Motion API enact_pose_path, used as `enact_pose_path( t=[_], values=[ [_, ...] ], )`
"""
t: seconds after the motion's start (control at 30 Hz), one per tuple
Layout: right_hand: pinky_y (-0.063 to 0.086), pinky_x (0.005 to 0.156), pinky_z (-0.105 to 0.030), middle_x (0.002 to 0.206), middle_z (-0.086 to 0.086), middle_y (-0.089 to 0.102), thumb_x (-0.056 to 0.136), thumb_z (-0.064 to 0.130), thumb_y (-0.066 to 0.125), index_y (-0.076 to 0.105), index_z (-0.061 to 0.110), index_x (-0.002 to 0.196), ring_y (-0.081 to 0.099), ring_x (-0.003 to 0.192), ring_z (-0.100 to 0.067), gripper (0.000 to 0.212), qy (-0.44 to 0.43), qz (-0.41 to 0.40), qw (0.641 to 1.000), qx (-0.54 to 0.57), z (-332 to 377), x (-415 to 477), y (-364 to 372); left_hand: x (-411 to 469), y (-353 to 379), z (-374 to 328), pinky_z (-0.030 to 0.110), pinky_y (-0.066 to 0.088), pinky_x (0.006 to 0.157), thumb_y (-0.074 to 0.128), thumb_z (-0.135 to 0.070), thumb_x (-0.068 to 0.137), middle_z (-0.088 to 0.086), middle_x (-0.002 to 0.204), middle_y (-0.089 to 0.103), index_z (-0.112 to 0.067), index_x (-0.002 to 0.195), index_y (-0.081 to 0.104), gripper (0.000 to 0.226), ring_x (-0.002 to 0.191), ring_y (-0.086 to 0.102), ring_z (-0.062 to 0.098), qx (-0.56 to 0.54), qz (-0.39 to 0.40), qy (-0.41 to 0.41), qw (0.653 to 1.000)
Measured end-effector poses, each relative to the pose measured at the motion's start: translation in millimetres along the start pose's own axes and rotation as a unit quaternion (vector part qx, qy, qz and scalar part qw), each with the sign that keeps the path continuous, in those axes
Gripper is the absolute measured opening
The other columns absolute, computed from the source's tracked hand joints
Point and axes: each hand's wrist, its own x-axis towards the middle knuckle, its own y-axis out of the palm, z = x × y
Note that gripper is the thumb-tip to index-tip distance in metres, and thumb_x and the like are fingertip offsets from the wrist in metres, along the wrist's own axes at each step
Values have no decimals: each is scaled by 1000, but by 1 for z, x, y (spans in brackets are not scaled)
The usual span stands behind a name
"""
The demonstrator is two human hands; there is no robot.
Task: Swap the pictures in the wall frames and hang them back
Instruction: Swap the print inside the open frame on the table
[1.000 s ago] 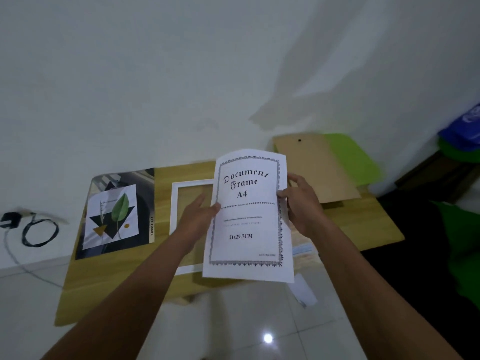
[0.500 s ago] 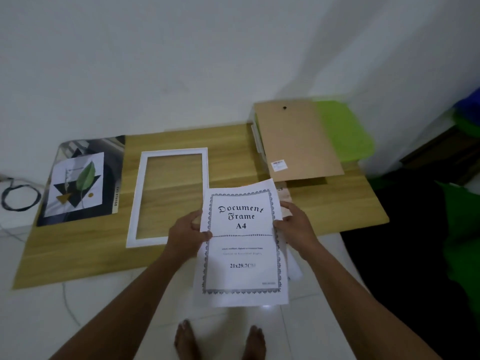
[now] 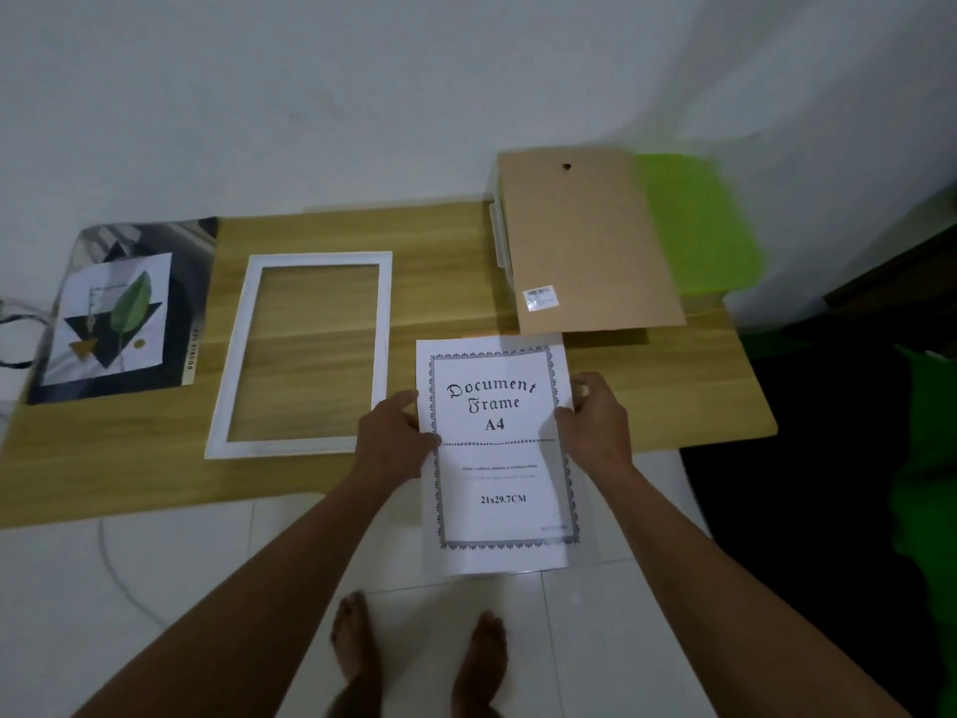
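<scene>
The white rectangular frame lies flat on the wooden table, and the wood grain shows through its opening. Just right of it, the left hand and right hand each pinch a side edge of the bordered "Document Frame A4" paper sheet, which overhangs the table's near edge. A leaf print lies left of the frame. A stiff brown backing board lies at the back right.

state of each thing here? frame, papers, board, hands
Document Frame A4 sheet, held by both hands over the table's near edge
white frame, flat on the table, empty
brown backing board, out of the frame, far right
leaf print, flat at the table's left end
left hand, grips the sheet's left edge
right hand, grips its right edge
</scene>
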Motion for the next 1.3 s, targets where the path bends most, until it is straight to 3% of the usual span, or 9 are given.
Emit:
enact_pose_path(
  t=[0.07,0.13,0.2,0.33,0.47,0.83,1.03,1.3],
  values=[
    [49,74,-28,111,-4,69,92,5,60,54,16,125,65,96,-21,36,-12,-15,1000,-1,-1,8,1,6,7,-2,16,50,59,76,-7,76,0,97,72,-18,134,54,62,83,66,14,37,-9,22,999],
    [53,82,-35,113,-5,66,92,11,62,53,18,125,63,105,-25,35,-43,-28,998,-25,-5,14,0,11,13,-3,27,52,80,76,-18,76,1,100,71,-20,130,56,58,95,65,18,98,-20,49,994],
    [50,93,-41,125,-8,60,93,19,62,51,15,131,52,120,-29,40,-103,-22,988,-108,-12,17,-2,15,17,-3,37,50,91,75,-31,78,4,114,65,-22,136,51,64,109,60,25,199,-27,67,977],
    [31,113,-48,155,-11,33,93,48,56,40,14,146,24,145,-28,65,-204,86,930,-293,-31,15,-4,12,22,-3,42,45,97,67,-48,82,5,137,46,-22,143,43,70,126,43,28,356,-49,162,919],
    [22,118,-50,161,-12,19,94,56,49,28,15,152,13,149,-28,75,-225,108,905,-344,-42,17,-2,11,26,3,44,32,108,57,-59,85,3,157,28,-24,148,33,77,142,26,27,432,-4,197,880],
    [23,118,-51,161,-13,17,100,40,49,25,12,153,12,150,-28,65,-216,111,911,-332,-19,15,-6,11,28,1,44,33,107,58,-60,85,6,156,29,-22,149,31,79,140,29,29,430,-7,210,878],
    [32,112,-39,155,-11,34,102,36,46,29,11,152,29,144,-26,58,-227,133,911,-318,20,0,-1,12,4,0,44,43,100,58,-46,90,11,143,48,-12,141,44,63,130,44,32,352,-26,229,907],
    [49,95,-41,133,-7,54,101,37,47,43,15,141,52,124,-27,46,-270,154,882,-354,113,-14,55,23,-95,23,36,41,105,51,-47,94,8,140,52,-10,138,51,57,129,47,25,292,-79,189,934]
  ],
)
